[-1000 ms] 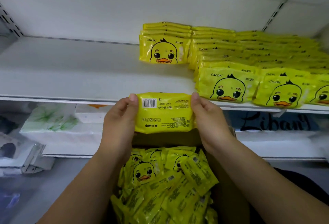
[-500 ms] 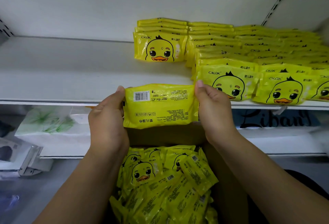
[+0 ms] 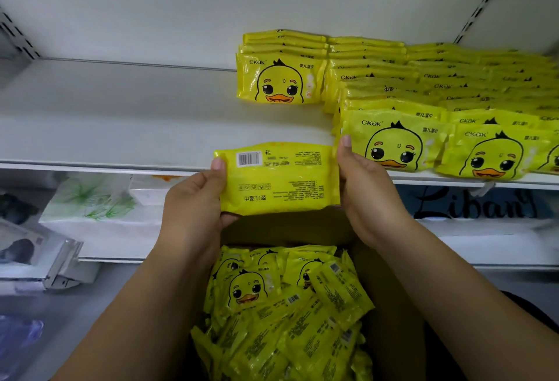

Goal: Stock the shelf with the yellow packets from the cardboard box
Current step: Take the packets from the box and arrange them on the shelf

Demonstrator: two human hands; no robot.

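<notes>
Left thumb (image 3: 218, 166) pressed flat on the printed back of the held yellow plastic packet (image 3: 278, 181), just beside the barcode. The other fingers of the left hand (image 3: 193, 208) are behind the packet and cannot be seen. Right hand (image 3: 369, 196) grips the opposite short end, with one fingertip (image 3: 345, 141) standing above the top corner and the rest curled behind. Both hands pinch, one at each end.

Packet is held broadside, long axis left to right, parallel to the front lip of the white metal shelf (image 3: 121, 126). Its top edge overlaps the lip. Barcode side faces the camera and the print is upside down.

Bare shelf lies straight ahead and to the left. Immediately right of the right hand is the front row of duck-faced yellow packets (image 3: 393, 144), shingled in ranks to the back wall. A separate short stack (image 3: 278, 78) sits at the rear, above the held packet. Right hand is the nearer to the stocked rows.

Judgement: the open slot is just left of that front row, so a short push forward would reach it. The packet probably needs turning over so the duck faces out.

Below, the brown cardboard box (image 3: 287, 229) holds a loose heap of yellow packets (image 3: 272, 305); much is left to stock.
</notes>
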